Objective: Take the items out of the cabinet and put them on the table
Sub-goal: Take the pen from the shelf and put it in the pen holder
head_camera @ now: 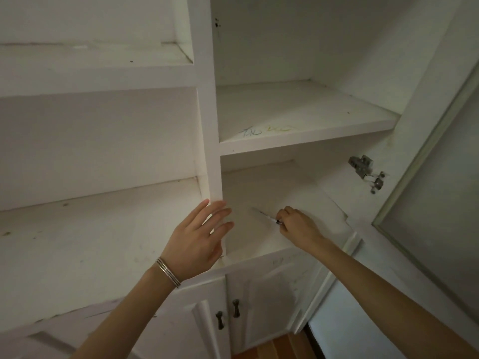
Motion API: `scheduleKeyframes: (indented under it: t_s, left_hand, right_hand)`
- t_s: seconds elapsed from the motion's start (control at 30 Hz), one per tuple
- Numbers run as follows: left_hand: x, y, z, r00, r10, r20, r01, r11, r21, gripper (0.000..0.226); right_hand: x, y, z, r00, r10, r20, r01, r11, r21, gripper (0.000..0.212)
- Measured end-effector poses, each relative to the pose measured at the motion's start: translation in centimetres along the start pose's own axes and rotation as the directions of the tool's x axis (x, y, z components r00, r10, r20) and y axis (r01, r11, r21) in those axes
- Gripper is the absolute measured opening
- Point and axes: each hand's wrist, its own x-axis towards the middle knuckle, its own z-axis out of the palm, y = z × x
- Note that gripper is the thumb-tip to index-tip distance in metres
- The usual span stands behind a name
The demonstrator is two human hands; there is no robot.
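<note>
The white cabinet (211, 141) fills the view, its right section open. Inside the lower right compartment my right hand (298, 225) pinches the near end of a thin white pen-like stick (265, 215) that lies just above the compartment floor and points back and left. My left hand (199, 239) is raised with straight, spread fingers in front of the vertical divider at the compartment's left edge; it holds nothing. A set of metal bangles sits on my left wrist. No other item shows on the shelves.
The cabinet door (435, 203) stands open at the right, with a metal hinge (363, 168) on the inner side wall. The shelf above (298, 117) bears scribbles. Two lower doors with dark handles (228, 313) are closed. Wooden floor (280, 345) shows below.
</note>
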Motion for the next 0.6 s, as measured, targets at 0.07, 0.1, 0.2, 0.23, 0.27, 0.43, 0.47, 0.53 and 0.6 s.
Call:
scheduleKeyframes:
  t_s: [0.07, 0.1, 0.2, 0.23, 0.27, 0.43, 0.47, 0.53, 0.6]
  left_hand:
    - [-0.1, 0.1, -0.2, 1.0, 0.01, 0.008, -0.009, 1.0, -0.014, 0.035]
    - [-0.2, 0.3, -0.4, 1.0, 0.013, 0.014, -0.013, 1.0, -0.022, 0.035]
    - [-0.6, 1.2, -0.8, 0.999, 0.02, 0.047, -0.017, 0.997, -0.071, 0.035]
    - [-0.8, 1.7, -1.0, 0.998, 0.03, 0.055, -0.025, 0.996, -0.091, 0.036]
    - [-1.2, 2.3, -1.1, 0.997, 0.048, 0.059, -0.041, 0.993, -0.111, 0.037]
    - [-3.9, 6.7, -1.7, 0.983, 0.166, 0.074, -0.146, 0.963, -0.225, 0.039]
    - [-4.7, 7.8, -1.7, 0.979, 0.186, 0.079, -0.162, 0.955, -0.248, 0.04]
    - [-6.7, 10.2, -1.7, 0.967, 0.232, 0.104, -0.193, 0.936, -0.294, 0.041]
    - [-8.6, 12.8, -1.8, 0.952, 0.284, 0.118, -0.23, 0.913, -0.336, 0.042]
  right_hand:
    - [-1.6, -0.6, -1.2, 0.999, 0.007, -0.032, -0.004, 0.994, 0.106, 0.02]
    - [-2.6, -0.8, -1.8, 0.998, 0.012, -0.06, -0.003, 0.989, 0.15, 0.02]
    - [-6.4, -1.8, -3.4, 0.989, 0.033, -0.147, 0.0, 0.975, 0.224, 0.019]
    - [-7.9, -2.0, -3.8, 0.985, 0.046, -0.169, -0.006, 0.973, 0.231, 0.018]
    - [-9.5, -2.4, -4.1, 0.982, 0.064, -0.178, -0.021, 0.971, 0.237, 0.017]
    - [-19.2, -4.2, -5.0, 0.955, 0.236, -0.18, -0.172, 0.935, 0.309, 0.011]
    - [-21.6, -4.7, -4.9, 0.945, 0.282, -0.167, -0.215, 0.917, 0.335, 0.008]
    - [-26.7, -5.8, -4.4, 0.921, 0.37, -0.12, -0.312, 0.887, 0.342, 0.005]
    - [-31.8, -7.2, -4.2, 0.896, 0.436, -0.079, -0.4, 0.873, 0.278, 0.005]
